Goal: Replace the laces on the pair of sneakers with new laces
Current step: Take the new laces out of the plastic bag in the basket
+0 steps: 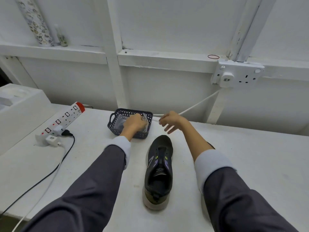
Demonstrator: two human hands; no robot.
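Note:
A black sneaker (158,169) with no lace in its eyelets lies on the white table (250,164), toe pointing away from me. Behind it stands a small dark purple basket (113,117) holding a clear plastic packet (145,122). My left hand (133,123) reaches into the basket and its curled fingers grip the packet. Just right of the basket, my right hand (170,119) hovers above the table with loose, relaxed fingers and holds nothing. A second sneaker is mostly hidden behind my right forearm.
A white power strip (61,121) with plugs and a black cable (50,169) lies at the left. A white box (18,104) stands at the far left. A wall socket (237,75) with a white cable is at the back right.

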